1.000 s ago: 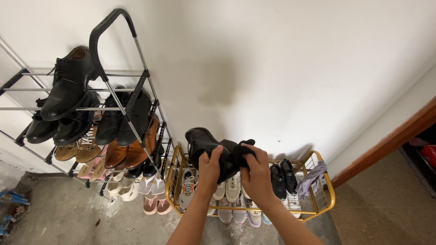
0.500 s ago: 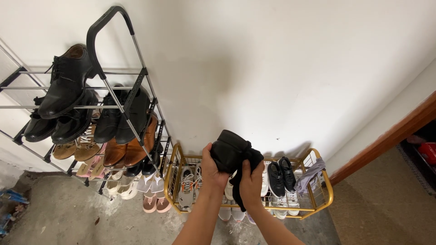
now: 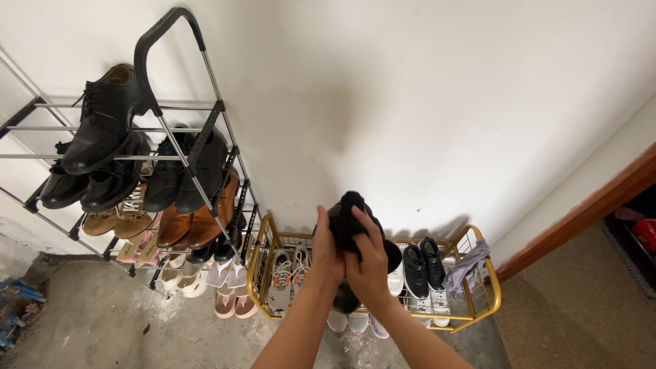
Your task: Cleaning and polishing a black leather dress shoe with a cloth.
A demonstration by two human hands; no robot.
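Both hands, left hand (image 3: 326,247) and right hand (image 3: 367,263), clamp fingers around a black shoe (image 3: 350,217), probably with a cloth; gold rack (image 3: 260,256) at six o'clock.

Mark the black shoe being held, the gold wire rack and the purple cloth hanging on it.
black shoe (image 3: 347,213), head view, on its upper
gold wire rack (image 3: 493,280), head view, right rim
purple cloth (image 3: 466,266), head view, mid-fold

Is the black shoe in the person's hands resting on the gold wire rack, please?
No, both hands hold the black shoe in the air above the gold wire rack.
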